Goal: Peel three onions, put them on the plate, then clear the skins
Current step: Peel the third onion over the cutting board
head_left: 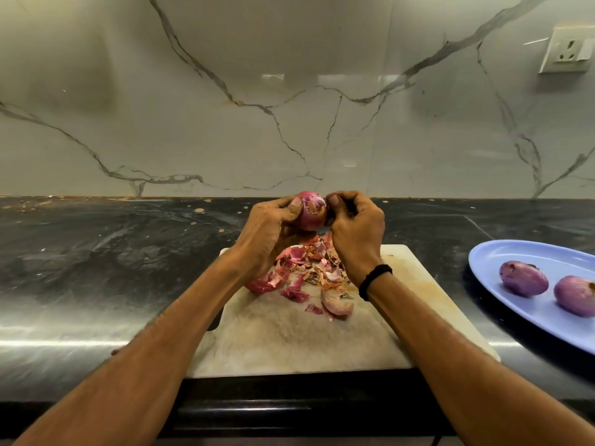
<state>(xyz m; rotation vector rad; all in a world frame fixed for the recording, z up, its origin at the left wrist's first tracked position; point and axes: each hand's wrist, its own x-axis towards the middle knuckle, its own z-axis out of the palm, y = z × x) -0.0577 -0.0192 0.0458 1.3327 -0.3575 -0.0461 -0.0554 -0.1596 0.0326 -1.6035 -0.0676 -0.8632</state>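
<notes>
My left hand (269, 233) grips a red onion (310, 211) above the far end of a pale cutting board (289, 336). My right hand (355, 226) has its thumb and curled fingers against the onion's right side, pinching at its skin. Patches of dry skin still cling to the onion. A heap of pink and brown onion skins (306, 272) lies on the board beneath my hands. Two peeled purple onions (523, 278) (576, 296) sit side by side on a light blue plate (502, 252) at the right.
The board lies on a dark stone counter (112, 252) with scattered crumbs, its front edge close to me. A marble backsplash rises behind, with a wall socket (566, 49) at the upper right. The plate runs past the right edge of the view.
</notes>
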